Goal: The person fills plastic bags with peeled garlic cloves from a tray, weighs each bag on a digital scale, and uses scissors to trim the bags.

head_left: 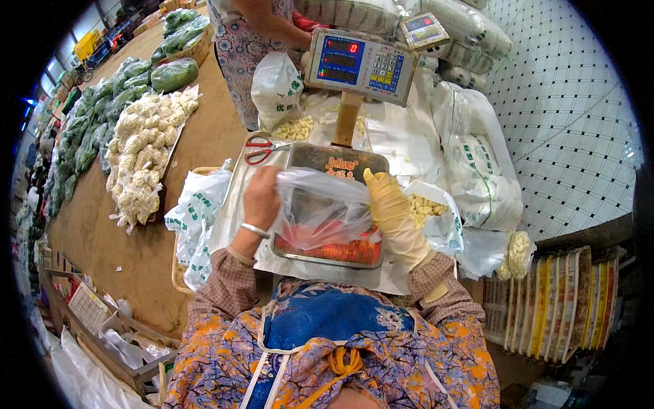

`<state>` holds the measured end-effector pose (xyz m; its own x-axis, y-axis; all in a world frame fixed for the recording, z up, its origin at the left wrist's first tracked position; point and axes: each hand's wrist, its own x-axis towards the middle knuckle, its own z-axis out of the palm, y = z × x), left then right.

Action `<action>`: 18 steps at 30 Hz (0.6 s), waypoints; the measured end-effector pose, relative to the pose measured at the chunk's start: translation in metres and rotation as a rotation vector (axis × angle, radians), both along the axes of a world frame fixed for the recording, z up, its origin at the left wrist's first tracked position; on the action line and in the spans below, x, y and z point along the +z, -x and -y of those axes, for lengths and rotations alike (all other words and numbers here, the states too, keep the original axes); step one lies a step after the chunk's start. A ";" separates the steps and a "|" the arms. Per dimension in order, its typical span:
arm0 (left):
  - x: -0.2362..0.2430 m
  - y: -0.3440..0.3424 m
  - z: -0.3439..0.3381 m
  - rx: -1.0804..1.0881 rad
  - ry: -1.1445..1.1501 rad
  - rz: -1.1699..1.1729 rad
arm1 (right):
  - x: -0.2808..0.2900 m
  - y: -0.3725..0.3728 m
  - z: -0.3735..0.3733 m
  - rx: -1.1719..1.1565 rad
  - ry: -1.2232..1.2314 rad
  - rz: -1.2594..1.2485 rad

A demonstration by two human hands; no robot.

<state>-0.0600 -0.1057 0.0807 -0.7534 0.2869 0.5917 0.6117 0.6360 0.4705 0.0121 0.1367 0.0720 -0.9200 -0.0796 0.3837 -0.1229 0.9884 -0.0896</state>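
A clear plastic bag (320, 201) is stretched between my two hands above the metal pan (310, 158) of a weighing scale. My bare left hand (262, 198), a silver bangle at its wrist, is closed on the bag's left edge. On the other edge, my right hand (392, 208), in a pale yellow rubber glove, has its fingers closed round the plastic. The bag looks thin and holds nothing I can make out. Red-handled scissors (259, 150) lie beside the pan's far left corner. The scale's lit display (361, 67) stands on a post behind the pan.
Peeled garlic cloves (426, 210) show in an open bag right of my glove. A white printed sack (276, 92) stands near another person's arm (269, 20). Filled bags (477, 160) line the right. Heaped pale bags (146, 146) and stacked crates (538, 307) are farther out.
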 end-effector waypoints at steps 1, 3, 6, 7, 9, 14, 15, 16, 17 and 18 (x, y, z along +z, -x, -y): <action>0.002 0.002 0.011 0.041 0.002 -0.008 | -0.003 0.000 -0.006 -0.051 0.006 0.027; -0.004 0.002 0.036 0.073 0.092 0.059 | -0.007 0.004 -0.016 -0.143 0.021 0.077; -0.013 -0.008 0.051 -0.177 0.200 0.476 | -0.023 0.007 -0.032 0.005 0.245 -0.175; -0.010 -0.010 0.055 -0.385 0.137 0.737 | -0.029 0.006 -0.035 -0.021 0.415 -0.168; 0.000 -0.028 0.057 -0.715 -0.334 1.212 | -0.027 0.008 -0.022 -0.055 0.762 -0.154; -0.007 0.012 0.036 -0.596 -1.854 0.997 | -0.031 -0.020 0.018 0.284 0.521 0.129; -0.012 0.025 0.044 -0.626 -1.862 0.985 | -0.034 -0.022 0.021 0.361 0.526 0.213; -0.019 0.038 0.060 -0.657 -1.869 0.970 | -0.031 -0.021 0.023 0.325 0.418 0.268; -0.014 0.042 0.063 -0.693 -1.874 0.965 | -0.026 -0.022 0.022 0.279 0.309 0.322; -0.012 0.040 0.063 -0.768 -1.965 1.009 | -0.023 -0.021 0.020 0.232 0.201 0.375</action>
